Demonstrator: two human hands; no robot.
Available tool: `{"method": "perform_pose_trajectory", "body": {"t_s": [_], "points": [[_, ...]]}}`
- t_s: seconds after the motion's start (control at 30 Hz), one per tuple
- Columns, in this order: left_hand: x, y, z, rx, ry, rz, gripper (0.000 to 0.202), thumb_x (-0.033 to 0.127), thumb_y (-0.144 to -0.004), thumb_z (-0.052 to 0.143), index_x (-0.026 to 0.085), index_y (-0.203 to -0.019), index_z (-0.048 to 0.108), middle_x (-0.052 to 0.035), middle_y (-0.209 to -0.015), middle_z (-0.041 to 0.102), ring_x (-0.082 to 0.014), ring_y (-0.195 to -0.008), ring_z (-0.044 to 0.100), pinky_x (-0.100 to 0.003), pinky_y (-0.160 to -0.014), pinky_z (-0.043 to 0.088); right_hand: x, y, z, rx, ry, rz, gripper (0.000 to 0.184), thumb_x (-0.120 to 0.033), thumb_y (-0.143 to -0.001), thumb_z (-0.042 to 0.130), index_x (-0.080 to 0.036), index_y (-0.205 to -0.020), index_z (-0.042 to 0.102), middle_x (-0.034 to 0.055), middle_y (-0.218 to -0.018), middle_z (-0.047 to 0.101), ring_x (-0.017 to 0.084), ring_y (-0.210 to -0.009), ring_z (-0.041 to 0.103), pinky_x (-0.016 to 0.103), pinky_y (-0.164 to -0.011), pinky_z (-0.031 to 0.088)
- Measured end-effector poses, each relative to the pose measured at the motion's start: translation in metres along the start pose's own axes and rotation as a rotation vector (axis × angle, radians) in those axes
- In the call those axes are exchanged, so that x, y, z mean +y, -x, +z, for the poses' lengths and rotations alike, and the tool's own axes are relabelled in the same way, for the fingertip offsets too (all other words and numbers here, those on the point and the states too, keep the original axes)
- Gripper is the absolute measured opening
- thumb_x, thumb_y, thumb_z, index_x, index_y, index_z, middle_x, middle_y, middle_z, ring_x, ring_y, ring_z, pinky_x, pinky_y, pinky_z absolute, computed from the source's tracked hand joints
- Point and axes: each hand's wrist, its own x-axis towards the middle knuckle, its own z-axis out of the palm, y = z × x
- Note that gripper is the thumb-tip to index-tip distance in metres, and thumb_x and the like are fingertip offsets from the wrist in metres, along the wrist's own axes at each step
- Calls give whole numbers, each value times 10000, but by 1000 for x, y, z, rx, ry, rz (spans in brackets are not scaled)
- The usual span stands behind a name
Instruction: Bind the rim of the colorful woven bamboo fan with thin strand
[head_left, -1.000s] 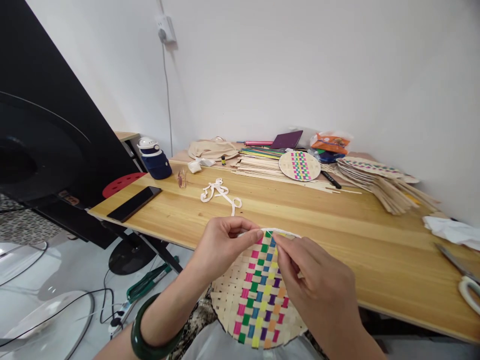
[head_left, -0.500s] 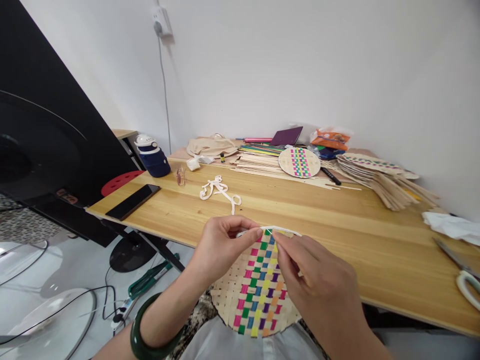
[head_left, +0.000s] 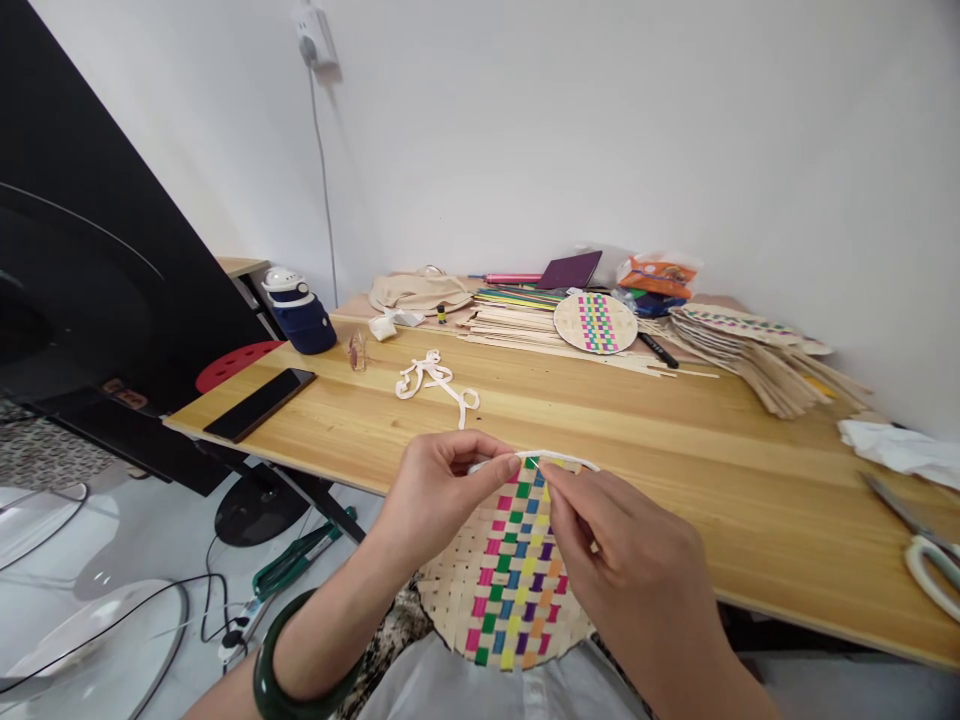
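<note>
A round woven disc (head_left: 517, 570) of pale strips with pink, green, blue, yellow, purple and orange strips rests upright against my lap. White binding tape (head_left: 559, 455) runs along its top edge. My left hand (head_left: 439, 490) pinches the tape and the rim, thumb in front. In the fingertips of my right hand (head_left: 626, 545) is a thin needle (head_left: 534, 463), its point at a green square just under the tape. The far ends of the needle and any thread are hidden by my fingers. A loose length of white tape (head_left: 435, 378) lies curled on the table ahead.
Scissors (head_left: 919, 545) lie at the table's right edge near a white tissue (head_left: 892, 445). A phone (head_left: 260, 404) and a blue jug (head_left: 300, 312) stand left. Another woven disc (head_left: 596, 323), flat strips (head_left: 517, 325) and a stack of woven pieces (head_left: 750, 335) are along the back.
The whole view has shifted slightly. Both hands keep nearly the same hold at the rim, and the needle is still at the green square.
</note>
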Motion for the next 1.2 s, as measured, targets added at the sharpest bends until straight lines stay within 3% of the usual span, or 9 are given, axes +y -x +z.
{"method": "perform_pose_trajectory", "body": {"t_s": [0.23,0.47,0.67,0.97,1.2], "points": [[2,-1,0,-16,63,-47,166,296,-711,745,135,-697,704,-24,-694,701,-117,-640,608,-186,-600,457,2,2,2,22,-29,16,179,-138,-904,495,-160,-960,663,36,-829,718,141,-690,662,249,-625,466],[-3,1,1,-4,-17,40,157,293,-734,727,137,-721,711,-29,-727,713,-123,-669,614,-183,-603,454,1,2,2,-3,9,-21,183,-104,-894,499,-112,-950,672,60,-810,701,154,-691,649,261,-630,434],[-1,11,4,80,-205,170,126,280,-768,692,163,-733,724,-1,-734,724,-126,-698,642,-170,-622,465,-3,-2,-5,-30,43,-38,212,-120,-903,462,-112,-908,674,59,-771,689,161,-656,631,266,-605,404],[-9,17,8,94,-339,244,113,265,-805,657,206,-747,734,43,-734,731,-112,-702,658,-154,-631,469,-10,0,0,-88,107,29,292,-97,-885,427,-175,-660,597,29,-613,617,163,-556,589,276,-543,336],[-17,20,11,116,-452,331,110,243,-819,633,221,-783,735,50,-750,733,-107,-692,658,-172,-652,472,-10,0,7,-139,87,111,262,-127,-905,416,-179,-710,583,0,-579,580,157,-527,573,276,-530,313]]}}
